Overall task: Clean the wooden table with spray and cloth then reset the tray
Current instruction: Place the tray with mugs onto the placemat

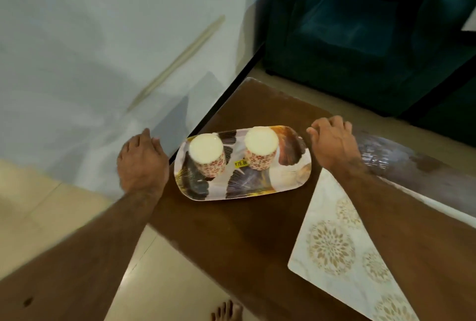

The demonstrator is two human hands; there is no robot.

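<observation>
A patterned oval tray (242, 187) lies on the brown wooden table (231, 238) near its far corner. Two upside-down floral cups stand on it, one at the left (207, 156) and one at the right (261, 149). My left hand (141, 163) hovers just left of the tray, past the table's edge, fingers loosely bent and holding nothing. My right hand (332, 141) hovers just right of the tray, fingers relaxed and empty. Neither hand touches the tray. No spray bottle or cloth is in view.
A white placemat (342, 251) with gold floral prints lies on the table under my right forearm. A white wall (103, 63) stands left of the table. A dark teal sofa (373, 32) sits beyond it. A bare foot (226, 313) shows on the tiled floor.
</observation>
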